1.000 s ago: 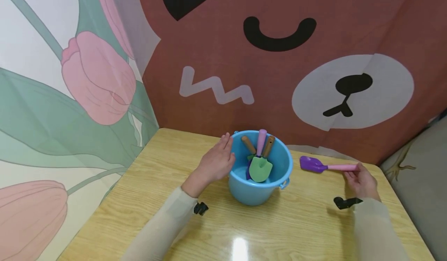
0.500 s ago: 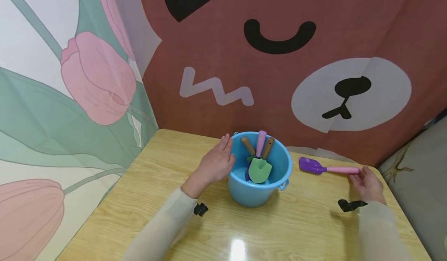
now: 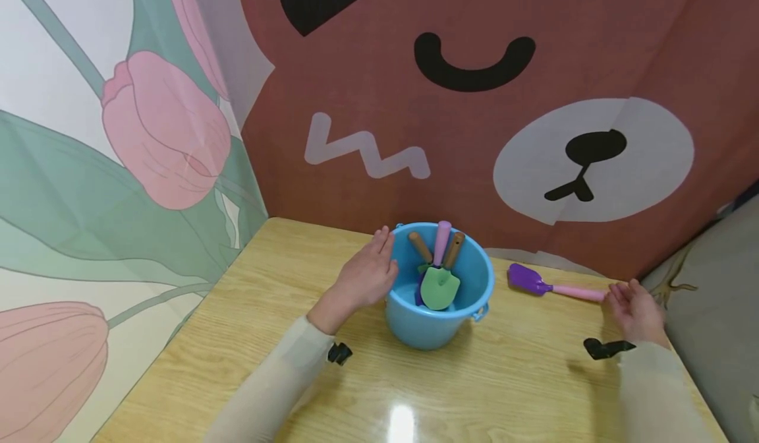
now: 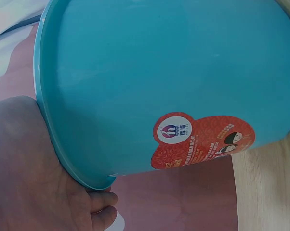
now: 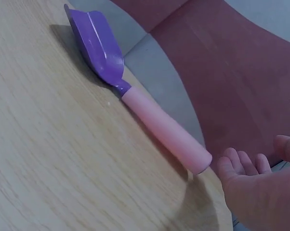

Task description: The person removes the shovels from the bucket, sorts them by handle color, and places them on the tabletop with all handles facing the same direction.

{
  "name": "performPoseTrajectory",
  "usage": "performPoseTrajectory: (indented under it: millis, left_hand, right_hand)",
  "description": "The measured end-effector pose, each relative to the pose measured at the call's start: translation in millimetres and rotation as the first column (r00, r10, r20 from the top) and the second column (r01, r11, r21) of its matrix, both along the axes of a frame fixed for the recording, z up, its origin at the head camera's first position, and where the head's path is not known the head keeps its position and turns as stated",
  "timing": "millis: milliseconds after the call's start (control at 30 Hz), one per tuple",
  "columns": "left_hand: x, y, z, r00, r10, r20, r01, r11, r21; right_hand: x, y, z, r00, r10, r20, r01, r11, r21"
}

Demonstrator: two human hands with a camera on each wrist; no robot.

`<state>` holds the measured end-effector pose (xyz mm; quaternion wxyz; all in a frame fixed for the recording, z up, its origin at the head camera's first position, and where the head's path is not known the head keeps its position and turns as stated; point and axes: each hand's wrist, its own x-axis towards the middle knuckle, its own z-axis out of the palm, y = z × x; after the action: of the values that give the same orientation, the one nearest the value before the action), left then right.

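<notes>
A light blue bucket (image 3: 422, 324) stands upright on the table, a red sticker (image 4: 203, 139) on its side in the left wrist view. My left hand (image 3: 369, 273) rests against the bucket's left rim, fingers straight. Inside lean several small garden tools: a green trowel (image 3: 439, 289) with a brown handle, another brown handle (image 3: 420, 246) and a pink handle (image 3: 441, 242). To the right lies a small purple shovel (image 3: 528, 279) with a pink handle (image 5: 169, 131). Just beyond that handle's end is my right hand (image 3: 638, 311), palm turned up, fingers loosely bent and holding nothing.
The wooden table (image 3: 498, 383) ends at a brown bear-print cloth (image 3: 367, 192) behind and a tulip-print cloth (image 3: 172, 245) on the left. A grey surface (image 3: 717, 318) borders its right edge, close to my right hand.
My right hand has let go of the shovel's handle and drawn away to the right. The shovel stays lying on the table. My left hand keeps its place at the bucket.
</notes>
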<state>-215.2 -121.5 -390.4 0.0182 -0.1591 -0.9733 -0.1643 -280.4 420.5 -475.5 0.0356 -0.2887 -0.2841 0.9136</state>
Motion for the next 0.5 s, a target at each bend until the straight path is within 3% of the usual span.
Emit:
performPoseTrajectory:
  millis: [500]
  left_hand:
    - [0.2,0.3,0.5,1.000,-0.003,0.010,0.003,1.000,0.009]
  right_hand:
    - [-1.7,-7.3,13.2,0.999,-0.044,0.019,0.042,0.994,0.097]
